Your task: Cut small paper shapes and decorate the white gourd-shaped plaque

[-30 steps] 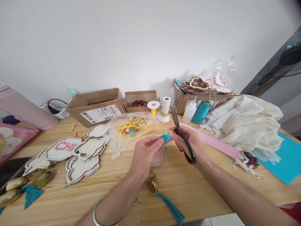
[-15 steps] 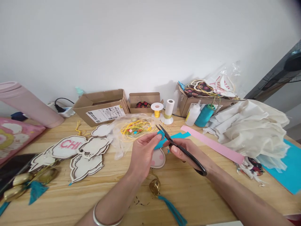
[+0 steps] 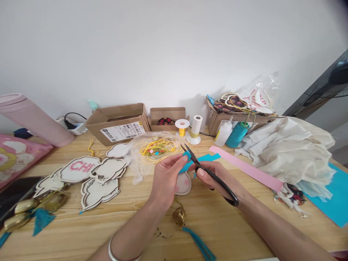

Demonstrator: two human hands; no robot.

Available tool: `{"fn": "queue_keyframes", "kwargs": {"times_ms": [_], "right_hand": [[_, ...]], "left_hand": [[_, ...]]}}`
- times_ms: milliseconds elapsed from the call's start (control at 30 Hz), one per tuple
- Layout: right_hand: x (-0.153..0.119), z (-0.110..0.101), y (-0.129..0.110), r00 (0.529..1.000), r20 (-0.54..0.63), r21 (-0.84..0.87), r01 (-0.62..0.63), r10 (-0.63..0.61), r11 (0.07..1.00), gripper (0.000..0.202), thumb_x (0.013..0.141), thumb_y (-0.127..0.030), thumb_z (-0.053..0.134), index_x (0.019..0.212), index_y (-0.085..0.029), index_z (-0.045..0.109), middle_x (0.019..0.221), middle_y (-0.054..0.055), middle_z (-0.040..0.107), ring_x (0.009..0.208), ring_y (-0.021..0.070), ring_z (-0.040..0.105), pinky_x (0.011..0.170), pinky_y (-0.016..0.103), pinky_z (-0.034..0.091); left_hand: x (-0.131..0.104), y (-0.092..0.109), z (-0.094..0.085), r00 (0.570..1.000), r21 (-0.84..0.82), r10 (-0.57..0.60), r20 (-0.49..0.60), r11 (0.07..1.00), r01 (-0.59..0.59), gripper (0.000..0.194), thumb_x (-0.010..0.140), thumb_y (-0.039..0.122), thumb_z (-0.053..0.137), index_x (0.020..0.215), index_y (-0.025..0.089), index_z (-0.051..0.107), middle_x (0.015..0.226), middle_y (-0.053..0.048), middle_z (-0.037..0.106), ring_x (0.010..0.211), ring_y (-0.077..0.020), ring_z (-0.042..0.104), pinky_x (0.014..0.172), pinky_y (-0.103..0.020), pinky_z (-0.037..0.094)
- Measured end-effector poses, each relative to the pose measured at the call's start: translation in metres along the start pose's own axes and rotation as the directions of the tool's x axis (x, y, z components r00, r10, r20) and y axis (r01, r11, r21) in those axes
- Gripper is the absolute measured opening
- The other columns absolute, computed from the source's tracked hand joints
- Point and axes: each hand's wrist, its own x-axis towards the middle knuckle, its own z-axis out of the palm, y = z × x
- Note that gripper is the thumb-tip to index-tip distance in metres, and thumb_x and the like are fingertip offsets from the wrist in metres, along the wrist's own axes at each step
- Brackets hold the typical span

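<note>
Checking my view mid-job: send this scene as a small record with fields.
left hand: pinches small blue piece
right hand: holds black scissors
blades: slightly parted, beside the piece
blue strip: behind scissors; joined to piece, cannot tell
nearest wearer: gold bell, blue tassel
right side: pink strip, crumpled cream fabric, blue sheet

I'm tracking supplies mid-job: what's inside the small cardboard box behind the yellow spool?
A dark piece with red spots shows inside the small cardboard box. Its front edge hides the bottom; the yellow spool covers the lower right corner.
</note>
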Motion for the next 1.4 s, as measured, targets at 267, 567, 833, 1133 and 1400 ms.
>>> {"fn": "queue_keyframes", "kwargs": {"times_ms": [267,567,833,1133,1400], "right_hand": [[0.0,0.003,-0.001,1.0,0.007,0.016,0.008,-0.009,1.0,0.044,0.075,-0.057,0.053,0.078,-0.013,0.054,0.059,-0.006,0.032,0.047,0.0052,0.026,0.044,0.022,0.022],[-0.001,0.004,0.003,1.0,0.027,0.055,-0.003,0.002,0.998,0.04,0.079,-0.054,0.049,0.073,-0.014,0.049,0.058,-0.006,0.029,0.046,0.0045,0.022,0.043,0.021,0.018],[-0.001,0.004,0.006,1.0,0.018,0.062,-0.002,0.001,0.998,0.038,0.08,-0.052,0.05,0.072,-0.015,0.047,0.06,-0.005,0.031,0.047,0.0041,0.024,0.044,0.022,0.019],[0.0,0.007,0.005,0.999,-0.045,0.061,-0.012,0.015,0.998,0.042,0.077,-0.055,0.052,0.073,-0.013,0.052,0.056,-0.005,0.031,0.046,0.0044,0.023,0.042,0.021,0.018],[0.0,0.005,-0.001,0.997,-0.07,-0.006,-0.042,0.041,0.999,0.05,0.071,-0.061,0.055,0.078,-0.011,0.059,0.052,-0.006,0.029,0.045,0.005,0.024,0.041,0.02,0.019]], "left_hand": [[0.001,-0.001,0.0,0.999,0.0,0.028,-0.04,1.0,-0.028,0.007,0.064,0.019,0.073,0.07,0.019,0.072,0.07,0.002,0.072,0.064,-0.0085,0.063,0.066,-0.018,0.049],[0.0,-0.002,0.001,0.999,-0.048,0.01,-0.034,0.999,-0.012,0.006,0.064,0.018,0.073,0.069,0.019,0.072,0.069,0.001,0.072,0.066,-0.0091,0.065,0.065,-0.017,0.051],[-0.001,-0.002,0.003,0.999,-0.062,-0.001,-0.043,0.998,-0.002,0.006,0.063,0.017,0.073,0.069,0.017,0.071,0.071,0.002,0.072,0.067,-0.0071,0.064,0.07,-0.015,0.05],[-0.001,-0.002,0.003,0.999,-0.101,-0.021,-0.041,0.995,0.017,0.006,0.063,0.017,0.074,0.068,0.018,0.072,0.069,0.002,0.072,0.064,-0.0076,0.065,0.066,-0.015,0.051],[0.0,-0.001,0.003,0.999,-0.106,-0.026,-0.039,0.994,0.021,0.007,0.062,0.016,0.074,0.069,0.017,0.071,0.07,0.001,0.072,0.065,-0.0079,0.065,0.068,-0.015,0.051]]}}
